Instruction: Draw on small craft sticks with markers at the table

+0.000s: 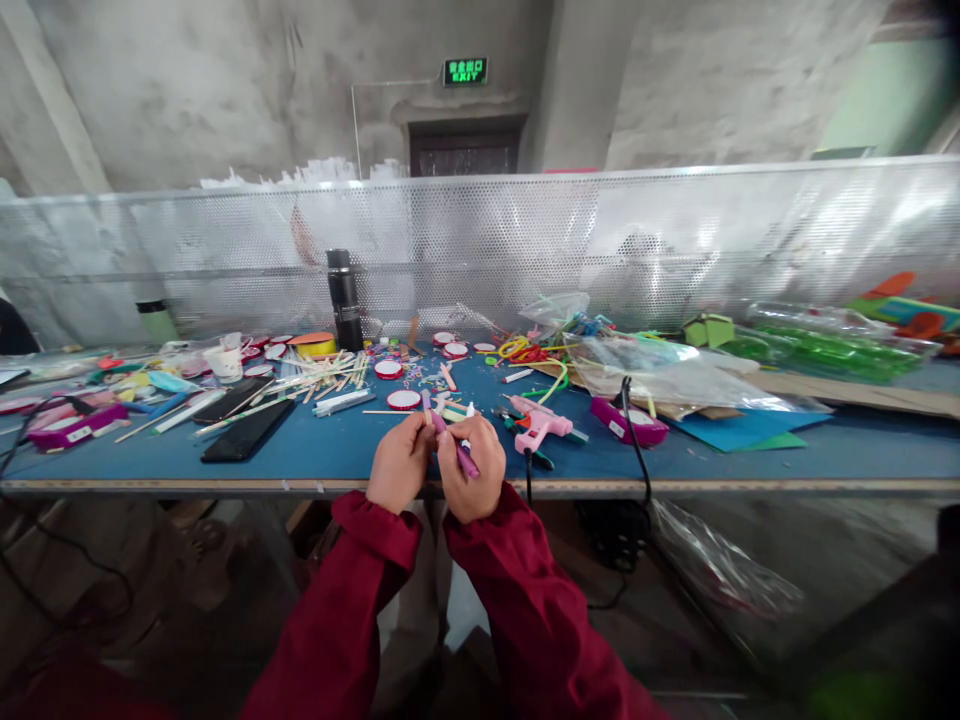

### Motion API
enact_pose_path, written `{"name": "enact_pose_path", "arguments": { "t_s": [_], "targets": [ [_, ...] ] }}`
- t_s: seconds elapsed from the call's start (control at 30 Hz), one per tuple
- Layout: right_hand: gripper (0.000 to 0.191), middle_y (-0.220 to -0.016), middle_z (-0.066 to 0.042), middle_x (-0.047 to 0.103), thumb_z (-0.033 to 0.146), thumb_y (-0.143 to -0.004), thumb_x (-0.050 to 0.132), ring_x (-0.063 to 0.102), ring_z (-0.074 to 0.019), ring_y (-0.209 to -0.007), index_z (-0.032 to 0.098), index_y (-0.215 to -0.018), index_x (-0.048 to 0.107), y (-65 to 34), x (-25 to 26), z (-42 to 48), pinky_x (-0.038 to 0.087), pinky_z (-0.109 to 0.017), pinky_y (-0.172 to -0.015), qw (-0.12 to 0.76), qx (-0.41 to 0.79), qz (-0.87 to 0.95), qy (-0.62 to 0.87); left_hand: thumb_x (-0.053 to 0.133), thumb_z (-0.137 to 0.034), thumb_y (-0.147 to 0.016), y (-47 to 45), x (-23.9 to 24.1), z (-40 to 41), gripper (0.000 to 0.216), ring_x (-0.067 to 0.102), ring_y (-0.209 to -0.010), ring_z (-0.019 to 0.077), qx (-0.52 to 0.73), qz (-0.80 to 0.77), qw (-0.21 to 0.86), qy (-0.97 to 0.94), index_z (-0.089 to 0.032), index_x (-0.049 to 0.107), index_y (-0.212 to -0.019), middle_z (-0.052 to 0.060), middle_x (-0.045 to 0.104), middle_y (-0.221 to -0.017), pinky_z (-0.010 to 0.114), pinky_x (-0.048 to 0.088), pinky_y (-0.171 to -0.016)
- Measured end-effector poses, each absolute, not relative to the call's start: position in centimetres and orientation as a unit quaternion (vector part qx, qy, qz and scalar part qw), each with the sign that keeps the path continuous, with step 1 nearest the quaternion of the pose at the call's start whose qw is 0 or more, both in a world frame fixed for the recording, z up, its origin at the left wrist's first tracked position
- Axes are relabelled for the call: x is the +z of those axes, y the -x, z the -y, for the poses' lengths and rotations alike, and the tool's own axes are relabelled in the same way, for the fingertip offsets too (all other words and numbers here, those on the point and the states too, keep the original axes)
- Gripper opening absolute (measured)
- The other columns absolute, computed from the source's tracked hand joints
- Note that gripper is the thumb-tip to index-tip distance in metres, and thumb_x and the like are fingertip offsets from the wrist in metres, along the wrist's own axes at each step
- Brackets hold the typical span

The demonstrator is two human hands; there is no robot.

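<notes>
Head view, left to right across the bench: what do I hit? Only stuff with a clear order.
Purple boxy item → pale green tumbler → front black slab, phone-like → tall black bottle → left hand → right hand → pink glue gun → second purple boxy item → small green house shape.

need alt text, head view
A person's left hand and right hand, in dark-red sleeves, grip a purple marker-like stick at a cluttered blue workbench. A pink glue gun lies right of them, a black smartphone left. Behind stand a black bottle and a perforated metal screen.
</notes>
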State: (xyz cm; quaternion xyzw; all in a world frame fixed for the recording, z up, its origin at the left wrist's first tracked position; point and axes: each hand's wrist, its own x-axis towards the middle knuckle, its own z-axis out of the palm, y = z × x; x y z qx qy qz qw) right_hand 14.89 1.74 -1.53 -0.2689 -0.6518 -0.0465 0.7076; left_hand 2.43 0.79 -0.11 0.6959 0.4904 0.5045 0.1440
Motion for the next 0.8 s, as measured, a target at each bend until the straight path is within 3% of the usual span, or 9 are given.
{"name": "enact_pose_path", "arguments": {
  "t_s": [0.27, 0.43, 0.8],
  "targets": [
    [0.010, -0.077, -0.001, 0.068, 0.019, -0.093, 0.056, 0.065, -0.0210, -0.075, 0.026, -0.085, 0.057, -14.87, -1.51, -1.66, 0.052, -0.042, -0.085, 0.700, -0.044, 0.663, 0.262, 0.045, -0.030, -0.101, -2.42, -0.11, -0.79, 0.025, 0.055, -0.073, 0.0158, 0.507, -0.492, 0.133, -0.696, -0.020, 0.062, -0.087, 0.001, 0.065, -0.079, 0.025, 0.041, -0.068],
    [0.010, -0.078, -0.001, 0.066, 0.020, -0.093, 0.057, 0.063, -0.0205, -0.078, 0.024, -0.084, 0.057, -14.89, -1.56, -1.67, 0.052, -0.040, -0.086, 0.706, -0.044, 0.653, 0.272, 0.045, -0.030, -0.101, -2.36, -0.23, -0.93, 0.024, 0.059, -0.079, 0.0171, 0.508, -0.489, 0.138, -0.696, -0.020, 0.065, -0.094, 0.003, 0.069, -0.086, 0.025, 0.044, -0.072],
    [0.009, -0.078, -0.002, 0.065, 0.020, -0.093, 0.058, 0.063, -0.0205, -0.077, 0.024, -0.085, 0.057, -14.94, -1.59, -1.67, 0.051, -0.039, -0.083, 0.705, -0.050, 0.652, 0.275, 0.045, -0.033, -0.101, -2.30, -0.38, -1.04, 0.025, 0.059, -0.078, 0.0178, 0.510, -0.486, 0.154, -0.693, -0.021, 0.065, -0.093, 0.002, 0.067, -0.082, 0.027, 0.046, -0.077]
  ]
}}
